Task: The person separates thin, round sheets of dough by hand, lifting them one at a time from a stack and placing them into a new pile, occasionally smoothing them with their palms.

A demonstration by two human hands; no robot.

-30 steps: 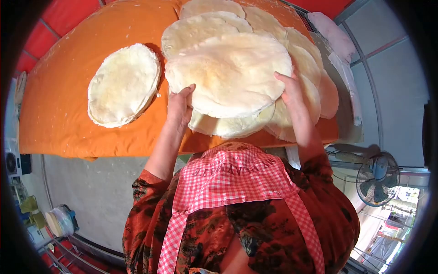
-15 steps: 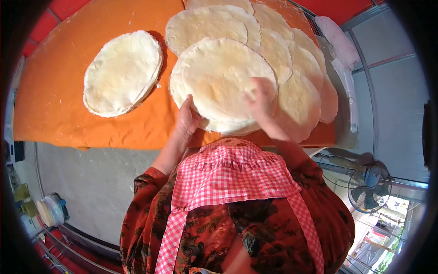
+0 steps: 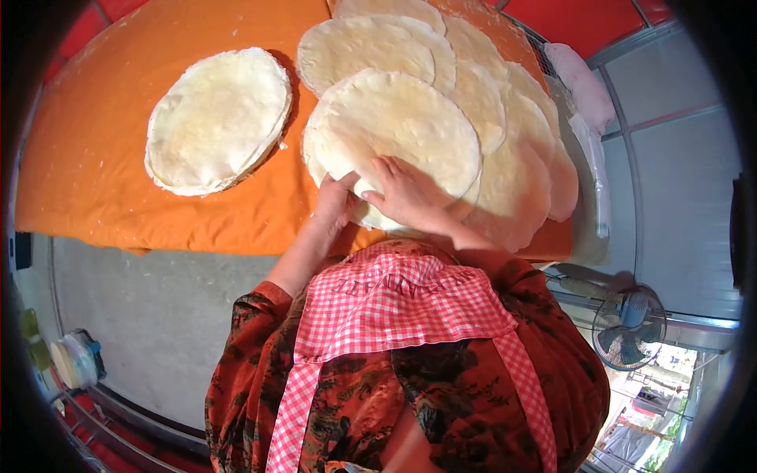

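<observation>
A large round flatbread (image 3: 410, 118) lies on top of a stack in front of me, pale with light brown patches. At its near left edge, my left hand (image 3: 337, 203) is closed on the rim, thumb on top. A little of that edge looks raised between my hands. My right hand (image 3: 404, 195) rests on the bread's near part, fingers stretched out and thumb apart. Beneath it, the lower layers of the stack show only along the near rim. To the left sits another stack of round flatbreads (image 3: 217, 118).
Several thin flatbreads (image 3: 512, 181) overlap behind and to the right. An orange cloth (image 3: 95, 158) covers the table. A pink bundle (image 3: 579, 79) lies beyond the right edge, and a fan (image 3: 629, 327) stands at lower right.
My right hand has moved left and nearer, from the right part of the top flatbread to beside my left hand. The near left edge of the bread now looks lifted.
</observation>
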